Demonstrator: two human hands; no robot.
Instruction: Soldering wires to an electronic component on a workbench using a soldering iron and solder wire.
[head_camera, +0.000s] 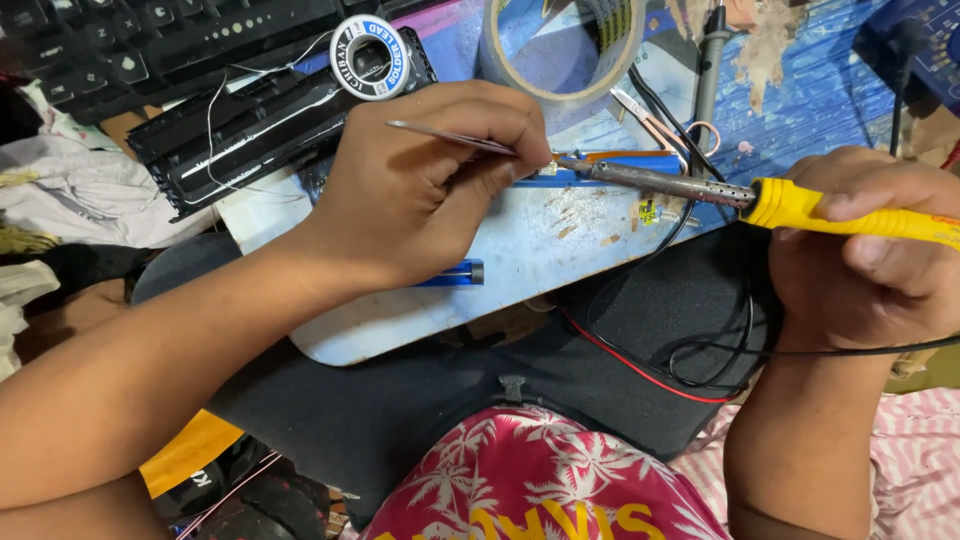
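On the pale blue board, taken as the landmark:

Keyboard (100, 40): lay beyond the pale blue board's (520, 250) far left corner, dark and partly cut off by the frame.

Black casing (250, 125): sat at the board's far left edge, thin white wires trailing over it.

Solder spool (370, 57): rested on the casing, just past the board's far edge.

Left hand (420, 190): hovered over the board's middle, fingers pinched together on thin metal tweezers (450, 137) whose tips pointed right.

Tape roll (560, 50): stood beyond the board's far edge, right of the spool.

Soldering iron (790, 203): reached in over the board's right end, its metal tip meeting the tweezer tips above the board.

Right hand (870, 250): was off the board's right end, fist closed firmly round the iron's yellow handle.

Black and red wires (690, 370): looped below the board's near right edge, across dark cloth.
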